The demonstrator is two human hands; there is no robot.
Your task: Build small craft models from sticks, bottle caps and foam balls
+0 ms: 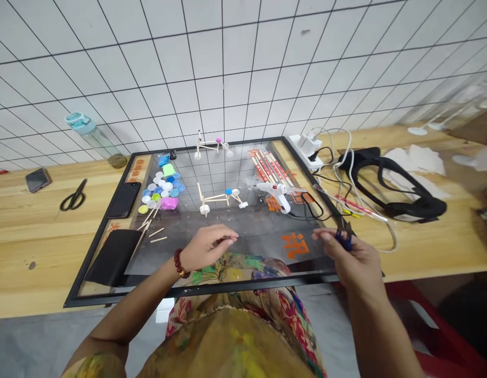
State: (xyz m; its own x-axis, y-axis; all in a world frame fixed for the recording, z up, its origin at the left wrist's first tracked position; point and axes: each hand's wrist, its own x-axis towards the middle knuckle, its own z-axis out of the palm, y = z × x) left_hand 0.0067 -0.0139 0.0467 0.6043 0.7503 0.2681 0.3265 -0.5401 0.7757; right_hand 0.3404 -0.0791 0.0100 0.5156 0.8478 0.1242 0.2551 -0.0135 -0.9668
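My left hand (212, 244) hovers above the near middle of the framed glass board (243, 247), its thumb and fingertips pinched together. What it pinches, if anything, is too small to make out. At the board's right edge, my right hand (359, 260) is closed around a small dark tool with blue handles (343, 239); its thumb and forefinger also meet at the tip. Beyond my hands stands a small frame of wooden sticks and bottle caps (215, 198), with its reflection behind it. A white glue gun (277, 194) lies to its right.
Bottle caps (170, 178) and loose sticks (157, 235) lie left on the board, near a phone (124, 199) and a black pouch (113, 256). Red-and-white packs of sticks (269, 167) lie behind the glue gun. Scissors (74, 197), a bottle (96, 137), a power strip (304, 152) and a black headset (393, 184) surround it.
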